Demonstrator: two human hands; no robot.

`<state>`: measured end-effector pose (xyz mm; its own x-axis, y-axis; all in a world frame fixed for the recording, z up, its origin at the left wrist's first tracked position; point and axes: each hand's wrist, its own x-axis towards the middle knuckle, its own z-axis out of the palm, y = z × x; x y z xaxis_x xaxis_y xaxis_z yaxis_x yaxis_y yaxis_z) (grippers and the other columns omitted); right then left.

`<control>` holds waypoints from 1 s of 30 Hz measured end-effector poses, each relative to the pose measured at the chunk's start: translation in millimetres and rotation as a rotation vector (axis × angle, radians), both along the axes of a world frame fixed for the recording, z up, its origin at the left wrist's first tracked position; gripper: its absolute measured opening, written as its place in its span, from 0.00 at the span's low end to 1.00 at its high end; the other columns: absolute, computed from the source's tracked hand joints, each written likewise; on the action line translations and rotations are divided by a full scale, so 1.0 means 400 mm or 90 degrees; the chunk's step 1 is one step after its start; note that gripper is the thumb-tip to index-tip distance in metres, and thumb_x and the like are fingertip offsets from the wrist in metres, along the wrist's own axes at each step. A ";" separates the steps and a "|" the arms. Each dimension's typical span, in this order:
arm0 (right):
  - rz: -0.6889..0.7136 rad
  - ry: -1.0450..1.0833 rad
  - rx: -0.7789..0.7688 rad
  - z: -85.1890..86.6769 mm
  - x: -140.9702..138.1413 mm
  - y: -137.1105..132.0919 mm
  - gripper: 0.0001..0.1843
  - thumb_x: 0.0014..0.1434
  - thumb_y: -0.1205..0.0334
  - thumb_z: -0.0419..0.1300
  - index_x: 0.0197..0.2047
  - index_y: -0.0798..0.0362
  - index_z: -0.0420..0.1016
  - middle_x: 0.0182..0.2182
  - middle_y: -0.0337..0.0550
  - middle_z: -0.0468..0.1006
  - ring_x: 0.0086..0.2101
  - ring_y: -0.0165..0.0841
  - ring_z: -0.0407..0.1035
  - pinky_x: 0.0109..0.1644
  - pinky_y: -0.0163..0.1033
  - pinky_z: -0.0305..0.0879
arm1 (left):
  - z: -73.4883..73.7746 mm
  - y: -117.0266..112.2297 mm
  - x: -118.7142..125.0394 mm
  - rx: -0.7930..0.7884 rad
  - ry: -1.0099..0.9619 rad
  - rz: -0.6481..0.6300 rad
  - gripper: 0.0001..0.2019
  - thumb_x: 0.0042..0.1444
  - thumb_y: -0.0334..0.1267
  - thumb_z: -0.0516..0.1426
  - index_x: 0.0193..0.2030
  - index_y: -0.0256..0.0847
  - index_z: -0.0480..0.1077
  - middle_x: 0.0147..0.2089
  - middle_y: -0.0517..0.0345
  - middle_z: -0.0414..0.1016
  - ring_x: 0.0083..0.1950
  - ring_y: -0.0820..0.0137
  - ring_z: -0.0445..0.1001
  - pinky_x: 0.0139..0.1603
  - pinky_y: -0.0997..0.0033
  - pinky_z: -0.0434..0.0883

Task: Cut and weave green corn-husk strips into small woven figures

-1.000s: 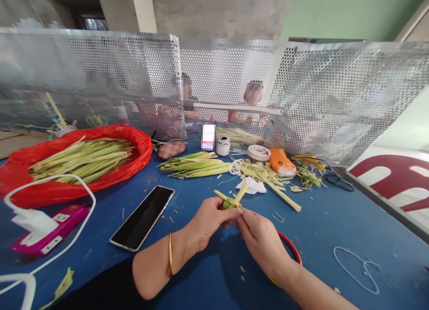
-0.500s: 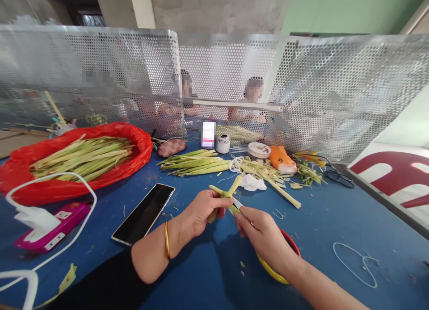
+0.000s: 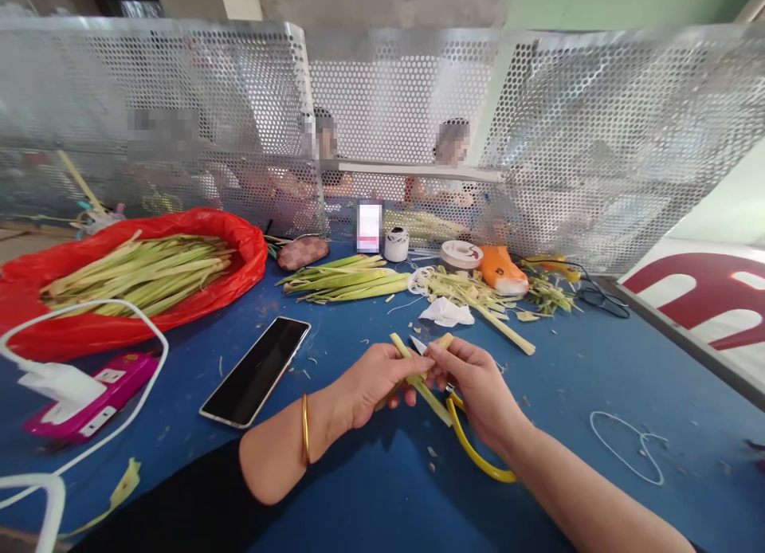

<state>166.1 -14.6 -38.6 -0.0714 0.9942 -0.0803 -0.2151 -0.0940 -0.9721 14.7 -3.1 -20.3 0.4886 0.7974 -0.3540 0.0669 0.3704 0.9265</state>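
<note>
Close together over the front middle of the table are my two hands. My left hand (image 3: 379,382) pinches a pale green leaf strip (image 3: 435,403), which slants down to the right below the fingers; another short end points up above the thumb. My right hand (image 3: 481,382) is closed round a pair of scissors (image 3: 483,460). The yellow handle loops hang below the palm, and the blade tip shows between the hands. The right fingertips also pinch a piece of folded leaf next to the left thumb. The fingers hide where the strips cross.
A red plastic bag (image 3: 242,294) of long leaves lies left. A phone (image 3: 256,372) and a pink power strip (image 3: 128,378) with a white cable are near my left arm. Behind are a leaf bundle (image 3: 352,284), trimmings (image 3: 472,290), tape roll (image 3: 461,254), tissue (image 3: 447,312) and a perforated metal screen (image 3: 400,83).
The scissors have turned in my right hand, with the loops now lower and the blade pointing up left. My right fingertips have come up to the leaf beside my left thumb. The view tilts down slightly.
</note>
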 end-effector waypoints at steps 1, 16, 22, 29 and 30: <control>-0.001 0.002 0.005 -0.001 0.001 0.000 0.17 0.48 0.50 0.69 0.23 0.55 0.73 0.18 0.36 0.70 0.21 0.26 0.61 0.26 0.33 0.55 | -0.001 0.001 0.000 -0.017 -0.001 0.004 0.18 0.47 0.51 0.62 0.32 0.36 0.75 0.33 0.57 0.75 0.20 0.81 0.64 0.17 0.78 0.50; -0.064 -0.047 -0.017 -0.027 0.022 0.032 0.19 0.44 0.49 0.68 0.20 0.53 0.68 0.15 0.33 0.65 0.17 0.25 0.56 0.23 0.34 0.53 | 0.019 -0.005 0.003 -0.063 0.075 -0.032 0.12 0.43 0.44 0.64 0.27 0.35 0.76 0.17 0.66 0.62 0.17 0.82 0.52 0.18 0.75 0.42; -0.089 -0.531 0.290 0.030 0.055 0.028 0.10 0.53 0.55 0.62 0.37 0.49 0.78 0.37 0.45 0.79 0.39 0.40 0.71 0.48 0.48 0.62 | 0.002 -0.026 0.009 -0.004 0.077 -0.087 0.14 0.47 0.46 0.63 0.29 0.34 0.77 0.22 0.62 0.69 0.17 0.82 0.52 0.20 0.74 0.45; 0.125 -0.477 0.122 0.042 0.029 -0.010 0.13 0.51 0.55 0.63 0.20 0.50 0.69 0.19 0.35 0.74 0.21 0.32 0.70 0.33 0.41 0.68 | 0.003 -0.033 0.015 0.013 0.080 -0.151 0.12 0.51 0.44 0.59 0.31 0.35 0.76 0.26 0.60 0.71 0.19 0.80 0.54 0.21 0.73 0.47; 0.125 -0.412 0.064 0.040 0.027 -0.011 0.13 0.51 0.54 0.62 0.21 0.50 0.68 0.17 0.34 0.72 0.18 0.32 0.68 0.25 0.38 0.64 | 0.009 -0.032 0.014 0.004 0.066 -0.154 0.13 0.52 0.44 0.57 0.30 0.35 0.76 0.25 0.60 0.71 0.19 0.80 0.53 0.21 0.73 0.45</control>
